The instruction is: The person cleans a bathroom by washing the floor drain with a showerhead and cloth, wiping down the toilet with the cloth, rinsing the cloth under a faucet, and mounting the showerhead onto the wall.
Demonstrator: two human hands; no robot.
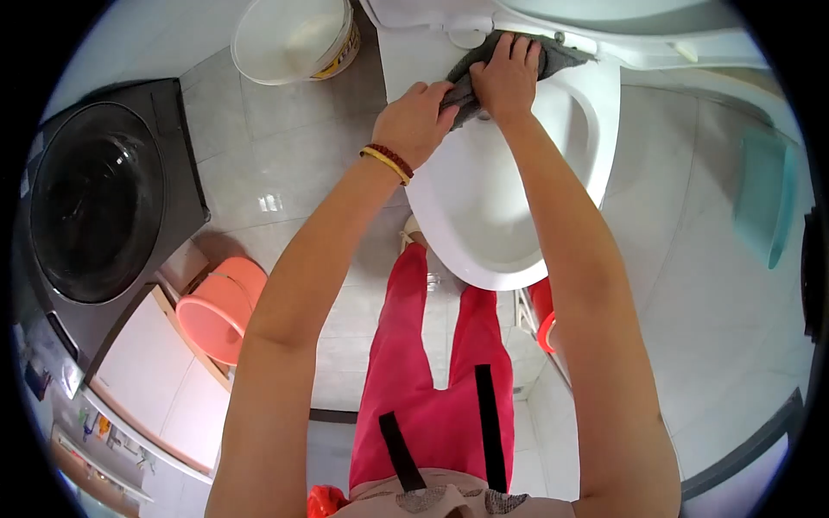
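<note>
A dark grey cloth (560,55) lies bunched across the back of the white toilet bowl (484,198), near the seat hinges. My right hand (508,79) presses down on it with bent fingers, gripping its middle. At the cloth's left end, my left hand (413,123) has its fingers and thumb closed on the fabric. A red and yellow bracelet (389,162) circles my left wrist. The toilet lid and seat (639,39) stand raised behind the cloth. Part of the cloth is hidden under my hands.
At the upper left stands a white bucket (289,43). A black basin (99,203) sits on a dark counter, with a pink bucket (226,306) below it. Something teal (764,198) is at the right wall. My legs are in front of the toilet, beside a red object (544,319).
</note>
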